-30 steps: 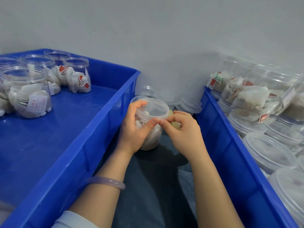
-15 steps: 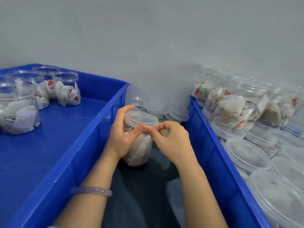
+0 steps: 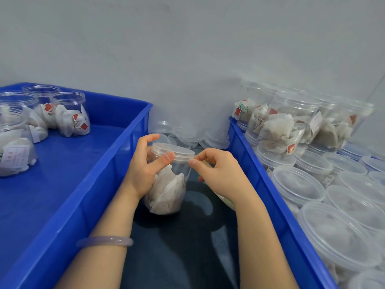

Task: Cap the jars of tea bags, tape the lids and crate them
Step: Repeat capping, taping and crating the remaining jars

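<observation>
Head view: left hand [image 3: 141, 170] grips the capped jar [image 3: 168, 190]; right hand [image 3: 220, 170] pinches its lid [image 3: 173, 150] at the rim.

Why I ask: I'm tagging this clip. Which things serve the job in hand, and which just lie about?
In hand: clear plastic jar of white tea bags, gripped by left hand; its clear plastic lid, pinched at rim by right hand.
Lying about: loose clear lids; jars in left blue plastic crate; pale bracelet.

A plain pale grey wall [image 3: 187, 49], evenly lit, fills the background.
</observation>
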The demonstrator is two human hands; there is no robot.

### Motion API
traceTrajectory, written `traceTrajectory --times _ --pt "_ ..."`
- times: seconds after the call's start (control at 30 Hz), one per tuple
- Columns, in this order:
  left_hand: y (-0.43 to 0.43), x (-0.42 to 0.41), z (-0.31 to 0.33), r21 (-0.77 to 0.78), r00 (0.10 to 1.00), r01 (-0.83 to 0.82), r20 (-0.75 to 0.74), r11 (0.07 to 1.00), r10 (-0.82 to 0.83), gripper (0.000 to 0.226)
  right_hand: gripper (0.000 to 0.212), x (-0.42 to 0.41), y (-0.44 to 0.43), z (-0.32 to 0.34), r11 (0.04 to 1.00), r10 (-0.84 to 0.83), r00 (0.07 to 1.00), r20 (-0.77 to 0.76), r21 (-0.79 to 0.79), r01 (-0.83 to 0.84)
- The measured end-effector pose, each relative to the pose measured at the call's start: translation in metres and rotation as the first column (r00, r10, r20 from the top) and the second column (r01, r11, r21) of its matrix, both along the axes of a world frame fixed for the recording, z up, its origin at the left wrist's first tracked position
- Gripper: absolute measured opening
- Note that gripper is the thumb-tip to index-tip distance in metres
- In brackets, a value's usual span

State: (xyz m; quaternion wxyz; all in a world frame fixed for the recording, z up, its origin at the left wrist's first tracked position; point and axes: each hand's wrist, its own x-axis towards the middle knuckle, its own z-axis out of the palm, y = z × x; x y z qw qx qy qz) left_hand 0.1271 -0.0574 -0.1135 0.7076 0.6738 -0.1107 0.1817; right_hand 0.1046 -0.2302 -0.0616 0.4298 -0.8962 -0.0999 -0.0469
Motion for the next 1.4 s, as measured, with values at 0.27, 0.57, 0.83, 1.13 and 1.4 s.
traceTrajectory --times 0.27,0.57,0.83,1.13,1.4 --pt "0.002 -0.006 0.002 -0.176 0.985 0.147 -0.062 0.973 -0.160 0.053 0.025 0.002 -0.001 0.001 0.984 0.017 0.996 -0.090 0.176 -0.001" --pt "-0.002 -0.006 0.002 -0.074 0.929 0.291 -0.216 0.954 -0.300 0.116 0.044 0.001 -0.009 0.002 0.981 0.058 0.977 -0.206 0.191 -0.018" --pt "-0.006 -0.005 0.002 -0.315 0.939 0.205 -0.203 0.926 -0.277 0.088 0.020 0.001 -0.009 0.001 0.961 0.174 0.965 -0.198 0.247 -0.122" --pt "-0.004 -0.008 0.005 -0.304 0.912 0.262 -0.234 0.916 -0.338 0.121 0.010 0.003 -0.019 0.005 0.986 0.103 0.986 -0.135 0.142 -0.083" --pt "-0.002 -0.010 0.002 -0.318 0.846 0.366 -0.277 0.875 -0.455 0.112 0.039 0.001 -0.015 -0.001 0.964 0.193 0.944 -0.266 0.232 -0.132"
